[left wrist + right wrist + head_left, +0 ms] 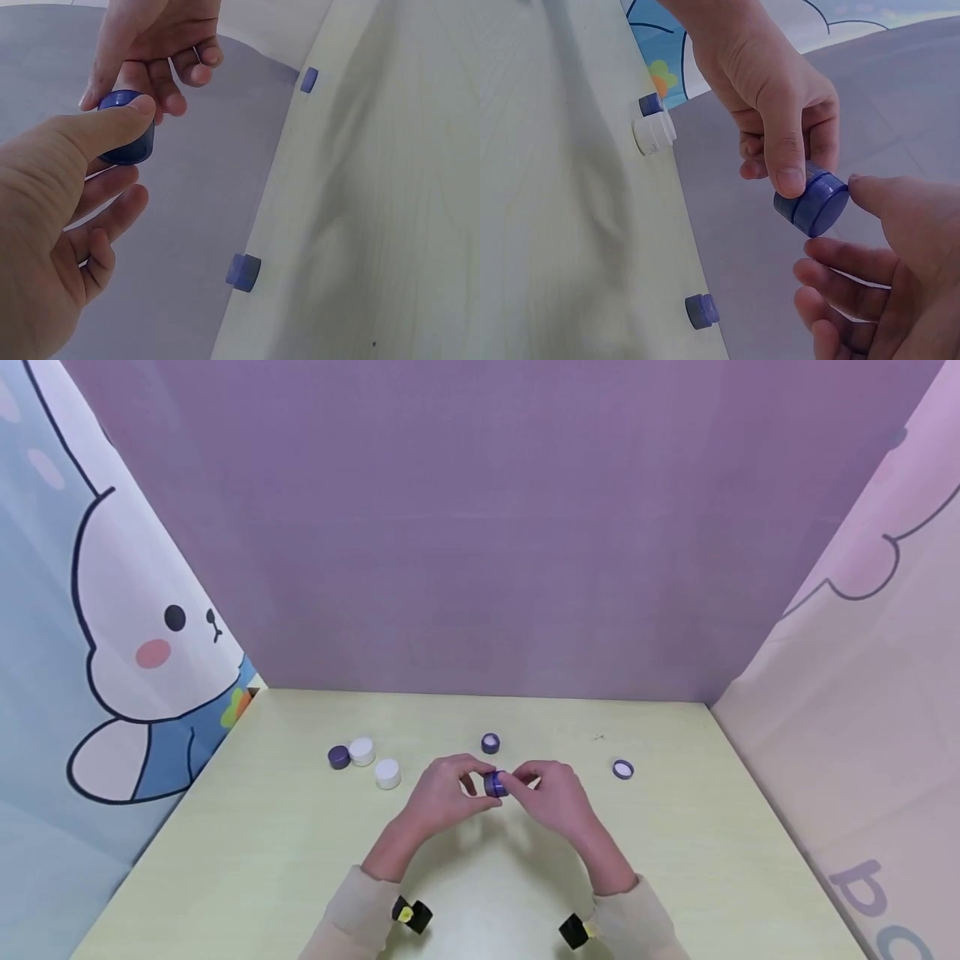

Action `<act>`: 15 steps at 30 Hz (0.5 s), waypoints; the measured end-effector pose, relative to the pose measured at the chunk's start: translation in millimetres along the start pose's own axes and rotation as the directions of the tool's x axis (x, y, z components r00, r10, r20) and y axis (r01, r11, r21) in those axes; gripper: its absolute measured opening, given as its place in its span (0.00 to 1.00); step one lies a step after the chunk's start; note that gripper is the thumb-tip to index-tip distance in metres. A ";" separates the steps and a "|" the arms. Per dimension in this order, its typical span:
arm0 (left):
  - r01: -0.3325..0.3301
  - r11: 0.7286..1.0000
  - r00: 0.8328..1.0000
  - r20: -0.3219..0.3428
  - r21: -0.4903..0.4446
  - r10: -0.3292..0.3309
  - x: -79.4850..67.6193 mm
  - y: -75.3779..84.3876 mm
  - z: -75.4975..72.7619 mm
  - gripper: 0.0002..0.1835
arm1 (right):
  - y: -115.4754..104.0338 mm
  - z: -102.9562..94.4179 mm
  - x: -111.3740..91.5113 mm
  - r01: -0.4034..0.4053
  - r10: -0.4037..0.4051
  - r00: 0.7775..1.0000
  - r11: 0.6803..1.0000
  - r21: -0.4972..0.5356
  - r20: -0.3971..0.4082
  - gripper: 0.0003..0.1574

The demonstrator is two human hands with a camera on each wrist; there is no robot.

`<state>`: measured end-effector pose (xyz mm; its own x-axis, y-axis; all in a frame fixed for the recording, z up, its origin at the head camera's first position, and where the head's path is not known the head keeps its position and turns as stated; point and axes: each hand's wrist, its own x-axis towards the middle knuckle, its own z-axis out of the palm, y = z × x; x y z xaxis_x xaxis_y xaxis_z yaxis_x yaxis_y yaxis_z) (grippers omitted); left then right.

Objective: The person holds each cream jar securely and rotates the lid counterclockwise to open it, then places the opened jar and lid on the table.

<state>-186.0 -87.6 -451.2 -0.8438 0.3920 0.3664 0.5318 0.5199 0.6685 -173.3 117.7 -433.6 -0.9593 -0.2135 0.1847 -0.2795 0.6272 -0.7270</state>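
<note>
A small blue-purple screw-top jar (495, 783) is held up over the table between both hands. My left hand (448, 795) pinches the jar's body, its thumb lying along the side in the left wrist view. From the other side, my right hand (553, 795) holds the edge of the jar's lid (826, 206) between thumb and index fingertip, the other fingers loosely bent. The lid sits on the jar; whether it is fully tight I cannot tell. Just beyond the hands stands a lidless purple jar (491, 743), seen side-on as a jar (244, 272) with a narrower neck.
A purple lid (622, 769) lies on the right with its pale inside up. To the left stand a dark purple capped jar (339, 757) and two white jars (362, 751) (387, 773). A purple panel (480, 543) closes off the table's (247, 860) back.
</note>
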 end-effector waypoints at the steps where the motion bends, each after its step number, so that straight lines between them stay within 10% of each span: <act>1: -0.002 1.000 1.000 -0.001 0.001 0.002 -0.1 -0.7 0.2 0.22 | -0.2 0.5 -0.1 -0.003 0.003 1.000 1.000 -0.005 0.008 0.17; 15: -0.019 1.000 1.000 0.022 -0.021 0.020 -1.8 -4.3 1.5 0.21 | 3.8 -0.3 -2.2 0.034 -0.044 0.996 0.991 0.129 0.081 0.12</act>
<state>-186.7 -89.5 -455.6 -0.8315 0.4190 0.3649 0.5462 0.4960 0.6750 -172.3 120.8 -436.6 -0.9396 -0.3012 0.1626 -0.3043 0.5175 -0.7998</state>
